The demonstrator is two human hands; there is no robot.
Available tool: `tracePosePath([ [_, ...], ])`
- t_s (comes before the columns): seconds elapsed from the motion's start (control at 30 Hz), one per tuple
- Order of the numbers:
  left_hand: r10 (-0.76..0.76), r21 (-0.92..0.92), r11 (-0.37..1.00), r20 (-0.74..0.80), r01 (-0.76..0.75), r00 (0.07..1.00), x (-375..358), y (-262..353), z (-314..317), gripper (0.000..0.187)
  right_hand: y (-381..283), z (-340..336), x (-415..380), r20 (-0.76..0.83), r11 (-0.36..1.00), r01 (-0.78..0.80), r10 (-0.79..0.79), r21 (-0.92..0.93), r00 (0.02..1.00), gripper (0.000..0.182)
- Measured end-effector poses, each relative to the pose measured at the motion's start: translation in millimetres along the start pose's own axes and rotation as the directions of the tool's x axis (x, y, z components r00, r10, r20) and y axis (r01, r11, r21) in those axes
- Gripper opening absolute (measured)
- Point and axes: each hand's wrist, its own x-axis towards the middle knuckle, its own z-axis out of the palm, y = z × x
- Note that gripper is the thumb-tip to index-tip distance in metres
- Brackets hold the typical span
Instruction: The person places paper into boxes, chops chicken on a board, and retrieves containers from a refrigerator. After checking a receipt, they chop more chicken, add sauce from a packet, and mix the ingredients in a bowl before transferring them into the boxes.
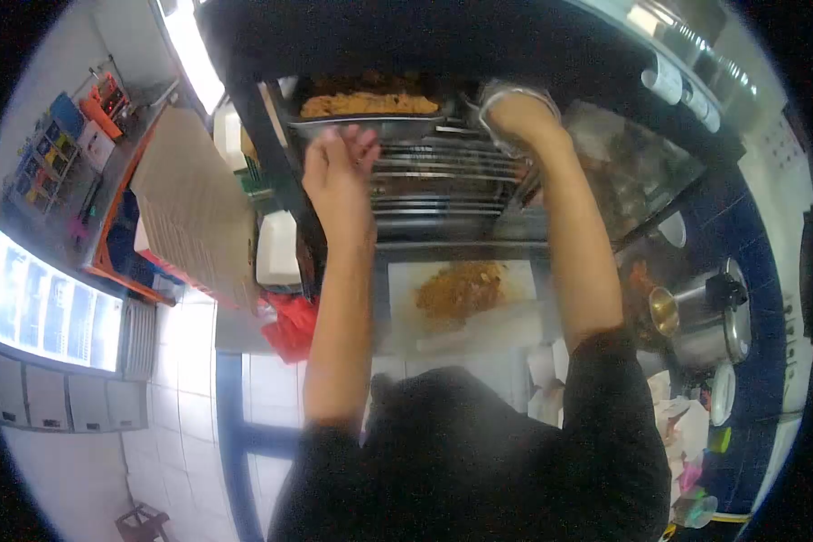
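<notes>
Left hand [339, 167]: raised to the rack, fingers spread and loose, fingertips at the rim of the metal tray [370, 122]; clamped on nothing that shows.
Right hand [515, 113]: raised at the right end of the rack, wrist in a clear covering; fingers turned away, so cannot tell whether closed on anything.
Metal tray: on the top level of the wire rack [443, 181], filled with browned food [369, 104]; left edge just above the left hand.
Wire rack: several shelves of bars, between the two forearms.
White board [515, 280]: below the rack, on the counter, a heap of orange-brown crumbs [459, 289] at its middle.
Steel pot [705, 321]: at the counter's right edge, well apart from both hands.
Red cloth [289, 325]: at the counter's left edge, beside the left forearm.
Cardboard sheet [194, 203]: leaning left of the rack.
</notes>
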Motion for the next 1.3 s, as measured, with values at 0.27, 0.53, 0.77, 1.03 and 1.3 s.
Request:
tracePosePath([
  [0.27,-0.501,0.270,0.836,0.024,0.477,0.865,-107.0,-16.8,-131.6,0.035,32.7,21.9,103.1,-0.338,0.891,-0.242,0.380,0.385,0.861,0.049],
  [0.53,-0.504,0.241,0.829,-0.070,0.505,0.861,-136.3,-11.9,-222.2,0.023,32.0,26.2,105.5,-0.339,0.869,-0.266,0.420,0.417,0.842,0.049],
  [0.77,-0.568,0.405,0.726,-0.103,0.556,0.817,-107.6,21.0,-174.9,0.028,4.0,33.1,30.8,-0.458,0.796,-0.053,0.401,0.603,0.793,0.049],
  [1.03,-0.761,0.723,0.558,0.252,0.406,0.598,-166.2,-37.1,-157.6,0.031,-20.5,63.1,-37.8,-0.890,0.938,0.267,0.082,0.221,0.449,0.022],
  [1.3,-0.748,0.760,0.550,0.262,0.347,0.610,-200.7,-69.0,-136.8,0.025,69.0,142.2,-185.9,-0.596,0.904,-0.027,0.304,0.427,0.743,0.016],
])
